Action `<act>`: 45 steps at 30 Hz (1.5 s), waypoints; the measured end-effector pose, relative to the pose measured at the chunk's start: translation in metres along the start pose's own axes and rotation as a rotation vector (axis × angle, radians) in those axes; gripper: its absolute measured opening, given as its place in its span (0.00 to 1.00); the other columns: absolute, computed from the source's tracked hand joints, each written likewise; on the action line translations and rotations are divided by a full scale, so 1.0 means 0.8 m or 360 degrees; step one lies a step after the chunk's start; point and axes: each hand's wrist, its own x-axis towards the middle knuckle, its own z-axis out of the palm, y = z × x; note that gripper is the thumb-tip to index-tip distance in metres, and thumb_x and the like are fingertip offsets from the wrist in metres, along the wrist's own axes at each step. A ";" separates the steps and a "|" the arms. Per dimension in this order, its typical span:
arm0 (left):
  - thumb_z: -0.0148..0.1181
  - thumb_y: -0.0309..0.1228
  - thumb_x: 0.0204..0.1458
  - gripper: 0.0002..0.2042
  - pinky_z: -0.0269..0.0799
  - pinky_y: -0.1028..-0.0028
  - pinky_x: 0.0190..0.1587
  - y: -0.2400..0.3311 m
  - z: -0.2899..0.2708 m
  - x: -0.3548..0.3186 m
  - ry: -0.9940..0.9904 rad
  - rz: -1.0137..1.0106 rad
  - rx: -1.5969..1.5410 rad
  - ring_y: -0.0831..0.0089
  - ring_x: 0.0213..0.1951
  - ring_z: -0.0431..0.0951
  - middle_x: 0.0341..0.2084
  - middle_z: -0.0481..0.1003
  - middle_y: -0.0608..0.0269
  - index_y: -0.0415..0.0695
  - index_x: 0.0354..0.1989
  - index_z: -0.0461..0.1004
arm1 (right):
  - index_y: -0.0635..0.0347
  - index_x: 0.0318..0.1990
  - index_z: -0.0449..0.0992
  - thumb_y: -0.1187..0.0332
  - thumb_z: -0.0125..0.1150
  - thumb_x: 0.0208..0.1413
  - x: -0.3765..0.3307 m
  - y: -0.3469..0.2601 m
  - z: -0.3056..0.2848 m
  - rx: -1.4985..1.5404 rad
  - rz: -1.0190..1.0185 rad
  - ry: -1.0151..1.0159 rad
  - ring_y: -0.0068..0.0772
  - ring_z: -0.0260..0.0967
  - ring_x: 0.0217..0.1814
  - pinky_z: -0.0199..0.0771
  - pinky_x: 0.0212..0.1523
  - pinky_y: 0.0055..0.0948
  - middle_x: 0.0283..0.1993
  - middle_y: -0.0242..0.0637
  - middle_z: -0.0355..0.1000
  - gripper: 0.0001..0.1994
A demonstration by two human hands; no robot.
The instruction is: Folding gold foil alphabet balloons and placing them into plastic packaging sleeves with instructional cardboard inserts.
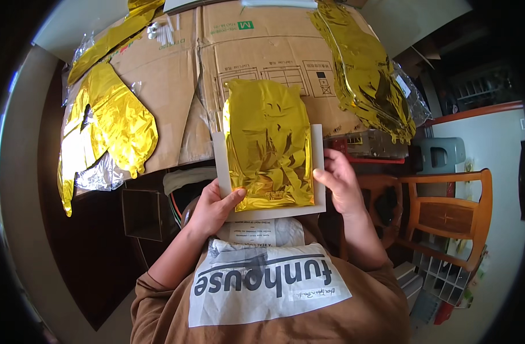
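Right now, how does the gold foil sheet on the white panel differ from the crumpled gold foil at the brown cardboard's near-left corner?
The gold foil sheet lies on the white panel, between left hand and right hand; the crumpled gold foil hangs partly off the cardboard, untouched. The sheet is roughly rectangular, the crumpled foil irregular. Both shine.

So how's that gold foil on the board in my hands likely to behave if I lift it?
The gold foil is probably floppy, judging by its wrinkles. It looks thin, so likely light for its size. Its glossy surface could be slippery against the pale board, whose edges your left hand and right hand hold.
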 end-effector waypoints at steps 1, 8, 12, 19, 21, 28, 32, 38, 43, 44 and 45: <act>0.61 0.27 0.62 0.14 0.72 0.78 0.51 0.000 0.001 -0.002 -0.0030 -0.0009 -0.0018 0.82 0.46 0.75 0.48 0.78 0.65 0.37 0.54 0.72 | 0.66 0.62 0.63 0.72 0.70 0.54 -0.005 0.006 0.004 0.0139 0.0020 -0.0062 0.22 0.71 0.50 0.70 0.55 0.24 0.51 0.36 0.73 0.29; 0.68 0.27 0.53 0.19 0.71 0.74 0.54 0.020 -0.016 -0.027 -0.0177 -0.0008 -0.0297 0.78 0.47 0.77 0.45 0.79 0.65 0.38 0.53 0.74 | 0.63 0.55 0.75 0.78 0.64 0.57 -0.034 0.016 0.024 0.0290 0.0020 -0.0233 0.18 0.72 0.51 0.69 0.58 0.24 0.51 0.32 0.78 0.17; 0.67 0.25 0.55 0.17 0.73 0.70 0.57 0.043 -0.014 -0.019 -0.0224 0.0149 -0.0499 0.74 0.49 0.78 0.45 0.80 0.62 0.38 0.52 0.73 | 0.63 0.52 0.76 0.78 0.66 0.56 -0.050 0.018 0.031 0.0285 0.0023 -0.0247 0.18 0.73 0.50 0.70 0.56 0.23 0.49 0.31 0.78 0.16; 0.61 0.22 0.60 0.13 0.73 0.76 0.53 0.038 0.003 -0.043 -0.0086 0.0346 -0.0293 0.81 0.47 0.77 0.47 0.79 0.64 0.39 0.53 0.73 | 0.63 0.52 0.75 0.74 0.69 0.54 -0.070 -0.001 0.016 0.0219 -0.0090 -0.0297 0.20 0.73 0.48 0.70 0.56 0.25 0.46 0.32 0.78 0.18; 0.61 0.22 0.60 0.13 0.73 0.76 0.53 0.039 0.006 -0.050 -0.0131 0.0407 -0.0247 0.81 0.47 0.77 0.47 0.79 0.64 0.39 0.53 0.73 | 0.65 0.57 0.69 0.71 0.71 0.53 -0.065 -0.011 0.018 0.0337 -0.0225 -0.0299 0.24 0.74 0.49 0.70 0.57 0.28 0.49 0.36 0.77 0.25; 0.63 0.21 0.57 0.17 0.73 0.77 0.50 0.043 -0.001 -0.065 -0.0225 0.0466 -0.0157 0.80 0.45 0.78 0.42 0.79 0.66 0.40 0.54 0.71 | 0.67 0.63 0.62 0.80 0.62 0.58 -0.062 -0.035 0.036 0.0107 -0.0475 -0.0199 0.20 0.74 0.45 0.73 0.49 0.20 0.46 0.39 0.77 0.26; 0.63 0.17 0.53 0.30 0.71 0.81 0.45 0.065 0.024 -0.073 -0.0027 0.0654 -0.0142 0.81 0.40 0.77 0.39 0.78 0.64 0.39 0.65 0.60 | 0.65 0.68 0.59 0.82 0.60 0.59 -0.071 -0.027 0.046 0.0069 -0.0670 -0.0171 0.17 0.73 0.41 0.72 0.45 0.18 0.44 0.37 0.78 0.30; 0.61 0.12 0.52 0.38 0.70 0.82 0.47 0.063 0.008 -0.085 -0.0172 0.1053 0.0367 0.82 0.46 0.76 0.43 0.77 0.61 0.37 0.73 0.51 | 0.65 0.61 0.71 0.82 0.61 0.59 -0.085 -0.030 0.046 -0.0231 -0.0759 -0.0134 0.11 0.69 0.39 0.68 0.42 0.13 0.41 0.31 0.78 0.22; 0.61 0.14 0.55 0.23 0.71 0.78 0.55 0.083 0.011 -0.102 -0.0213 0.0610 0.0186 0.80 0.50 0.76 0.50 0.77 0.59 0.34 0.61 0.68 | 0.67 0.52 0.77 0.82 0.63 0.56 -0.105 -0.052 0.033 -0.0259 -0.0506 -0.0186 0.11 0.70 0.39 0.69 0.43 0.14 0.39 0.28 0.78 0.16; 0.62 0.14 0.54 0.23 0.72 0.77 0.55 0.084 0.012 -0.104 -0.0235 0.0559 0.0094 0.80 0.50 0.77 0.50 0.77 0.59 0.34 0.60 0.69 | 0.67 0.51 0.78 0.81 0.65 0.54 -0.105 -0.058 0.032 -0.0251 -0.0514 -0.0247 0.12 0.70 0.40 0.70 0.44 0.15 0.39 0.29 0.78 0.15; 0.62 0.15 0.54 0.23 0.73 0.77 0.55 0.086 0.013 -0.106 -0.0257 0.0507 0.0002 0.79 0.49 0.77 0.49 0.77 0.58 0.34 0.60 0.69 | 0.66 0.49 0.78 0.81 0.66 0.53 -0.105 -0.064 0.032 -0.0243 -0.0522 -0.0307 0.12 0.71 0.40 0.70 0.45 0.16 0.40 0.29 0.78 0.15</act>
